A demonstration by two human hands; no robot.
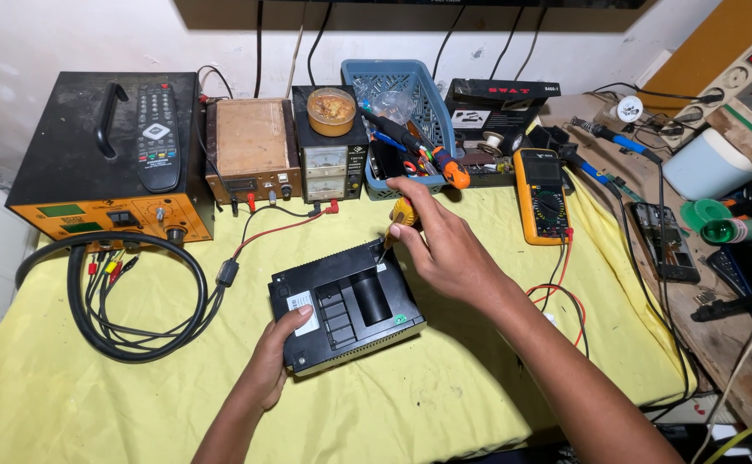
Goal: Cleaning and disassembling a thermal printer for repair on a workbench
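Right hand w/ 1 screwdriver, left hand steadying 1 black box.

Bench w/ yellow cloth fills lower & mid frame. White wall across top, scuffed, dark cables hanging down at top centre. Bare wooden worktop at right edge, past the cloth. Brown board in upper right corner. Dark shelf edge along top. Light even, bright, soft shadows.

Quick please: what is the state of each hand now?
Left hand: closed on the black device, gripping its near corner.
Right hand: closed, holding a yellow-handled screwdriver against the device.
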